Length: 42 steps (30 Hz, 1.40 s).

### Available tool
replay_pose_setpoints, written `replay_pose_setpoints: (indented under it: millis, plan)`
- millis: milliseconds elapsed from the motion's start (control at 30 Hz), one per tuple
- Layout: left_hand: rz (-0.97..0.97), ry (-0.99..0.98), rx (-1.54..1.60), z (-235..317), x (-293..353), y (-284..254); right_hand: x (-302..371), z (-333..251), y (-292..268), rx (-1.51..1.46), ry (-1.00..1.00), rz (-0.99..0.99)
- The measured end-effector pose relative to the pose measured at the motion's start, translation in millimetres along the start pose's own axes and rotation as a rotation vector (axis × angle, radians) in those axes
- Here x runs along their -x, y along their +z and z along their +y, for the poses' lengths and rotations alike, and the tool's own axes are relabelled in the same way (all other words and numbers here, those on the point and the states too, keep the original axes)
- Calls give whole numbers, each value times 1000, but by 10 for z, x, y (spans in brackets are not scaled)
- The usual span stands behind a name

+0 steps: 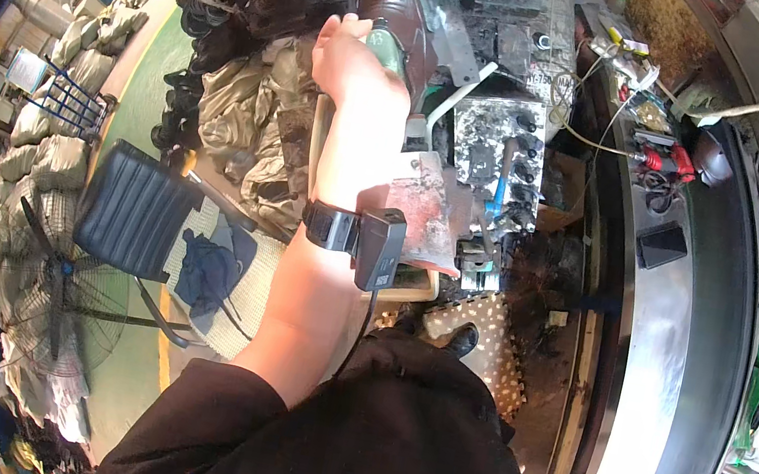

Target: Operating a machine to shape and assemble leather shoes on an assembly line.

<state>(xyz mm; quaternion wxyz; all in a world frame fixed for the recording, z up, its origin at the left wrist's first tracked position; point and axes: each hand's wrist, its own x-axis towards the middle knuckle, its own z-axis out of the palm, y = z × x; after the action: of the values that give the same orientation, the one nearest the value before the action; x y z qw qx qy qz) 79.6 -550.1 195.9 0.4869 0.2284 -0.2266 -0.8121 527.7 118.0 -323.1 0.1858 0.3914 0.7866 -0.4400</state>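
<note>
Left hand reaches forward at the top centre, fingers toward the far side and slightly left, beside a grey-green rounded part set against a dark red casing; whether the fingers close on this part or only rest by it cannot be told, and the right hand is out of view. The green part lies just right of the fingers, its long axis running from upper left to lower right, with the upper end pointing away from the person. Nearer the person, a worn red-and-grey metal trough slopes with its wider end toward the body. A white lever slants up to the right, and a blue-handled hammer lies lengthwise away from the person on a smeared metal plate. Tan sacks are heaped left of the forearm and pale sacks stand piled farther left, their contents hidden. Dark blue cloth lies on the chair.
</note>
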Motion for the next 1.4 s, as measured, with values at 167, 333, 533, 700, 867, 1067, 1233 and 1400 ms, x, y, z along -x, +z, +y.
replay_pose_setpoints:
  millis: [167,333,533,700,867,1067,1233,1400]
  plan:
    - [148,-176,269,293,163,-101,676,-1948,447,-353,29,-377]
    - [136,-449,332,-114,504,181,768,-2910,492,-555,33,-256]
    - [162,-569,351,-327,507,224,847,-3236,532,-452,-4,-191]
    - [186,-594,361,-418,518,288,754,-3162,513,-517,-30,-264]
    - [174,-604,373,-373,445,318,881,-3161,576,-549,-59,-189]
    - [237,-594,371,-456,380,222,714,-3034,662,-493,-16,-227]
    - [224,-601,389,-419,352,255,677,-3103,696,-513,-19,-238]
    - [245,-592,403,-383,298,266,777,-3378,800,-469,-48,-264]
